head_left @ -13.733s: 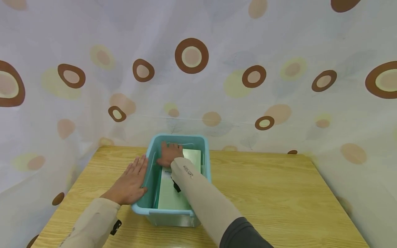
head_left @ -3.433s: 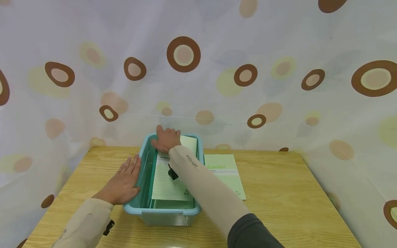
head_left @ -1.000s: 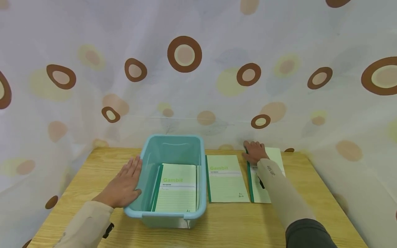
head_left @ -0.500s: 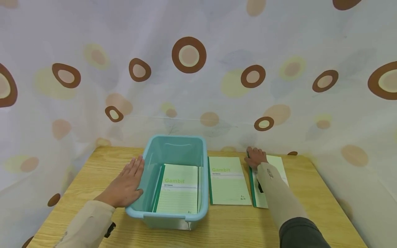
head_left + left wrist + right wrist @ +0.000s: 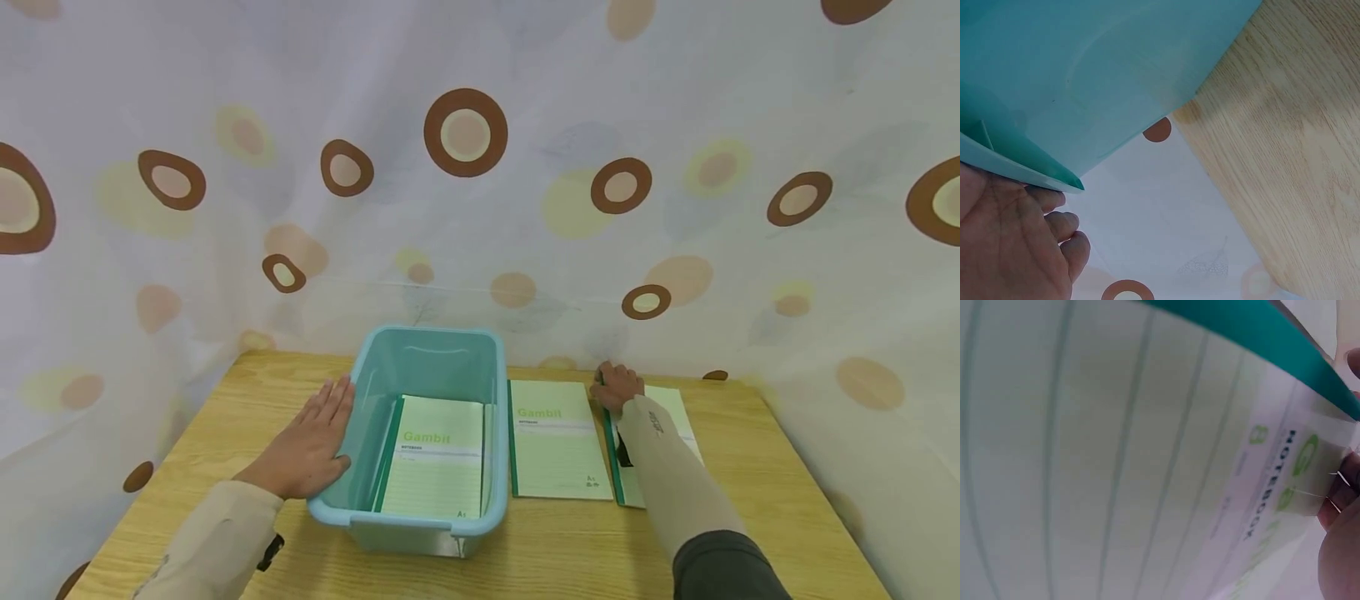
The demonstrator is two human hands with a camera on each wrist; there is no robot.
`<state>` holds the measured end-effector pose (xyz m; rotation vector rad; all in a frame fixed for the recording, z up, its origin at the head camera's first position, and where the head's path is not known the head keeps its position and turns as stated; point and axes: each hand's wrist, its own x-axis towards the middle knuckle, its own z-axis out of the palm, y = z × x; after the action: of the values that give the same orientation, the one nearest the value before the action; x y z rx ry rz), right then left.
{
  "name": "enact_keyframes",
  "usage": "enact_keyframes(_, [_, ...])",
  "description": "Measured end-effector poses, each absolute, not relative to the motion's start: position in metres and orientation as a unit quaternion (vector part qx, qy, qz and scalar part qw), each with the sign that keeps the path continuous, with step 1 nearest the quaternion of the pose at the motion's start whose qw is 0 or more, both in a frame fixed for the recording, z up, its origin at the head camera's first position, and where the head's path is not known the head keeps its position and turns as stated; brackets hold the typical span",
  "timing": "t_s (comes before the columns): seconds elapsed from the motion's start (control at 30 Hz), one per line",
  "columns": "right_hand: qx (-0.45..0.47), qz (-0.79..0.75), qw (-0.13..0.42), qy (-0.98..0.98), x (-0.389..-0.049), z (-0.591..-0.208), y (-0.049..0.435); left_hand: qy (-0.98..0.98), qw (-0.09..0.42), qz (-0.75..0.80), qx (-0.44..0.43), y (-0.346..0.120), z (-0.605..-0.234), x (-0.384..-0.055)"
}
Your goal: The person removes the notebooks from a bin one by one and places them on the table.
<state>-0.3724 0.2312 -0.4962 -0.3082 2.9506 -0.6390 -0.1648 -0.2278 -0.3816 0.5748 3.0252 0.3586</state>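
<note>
My left hand (image 5: 307, 446) lies flat, fingers straight, against the left rim of a light-blue plastic bin (image 5: 408, 522); the left wrist view has its fingertips just under the rim. Several pale-green notebooks with dark-green spines are here. One notebook (image 5: 435, 458) lies face up inside the bin, with another edge showing beneath it. A second notebook (image 5: 562, 446) lies on the table right of the bin. At far right, my right hand (image 5: 619, 388) grips the top left corner of a third notebook (image 5: 678, 408). Its lined cover fills the right wrist view, and my forearm hides much of it.
A wood-grain table (image 5: 750, 500) carries the bin and notebooks. Behind and at both sides hangs a pale curtain (image 5: 525, 100) with brown and yellow ovals, close to the table's back edge. A dark strap clip (image 5: 272, 552) hangs under my left sleeve.
My right hand has carried the third notebook from the bin to the far right, lately easing it slightly nearer. The second notebook also left the bin earlier. My left hand stays at the rim.
</note>
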Motion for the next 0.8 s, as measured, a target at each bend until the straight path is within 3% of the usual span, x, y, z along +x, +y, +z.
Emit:
enact_keyframes(0.3, [-0.099, -0.231, 0.028, 0.967, -0.378, -0.512, 0.242, 0.975, 0.028, 0.119, 0.184, -0.226, -0.380, -0.165])
enact_keyframes(0.8, [-0.147, -0.336, -0.005, 0.930, -0.337, -0.437, 0.195, 0.975, 0.034, 0.121, 0.181, -0.224, -0.380, -0.166])
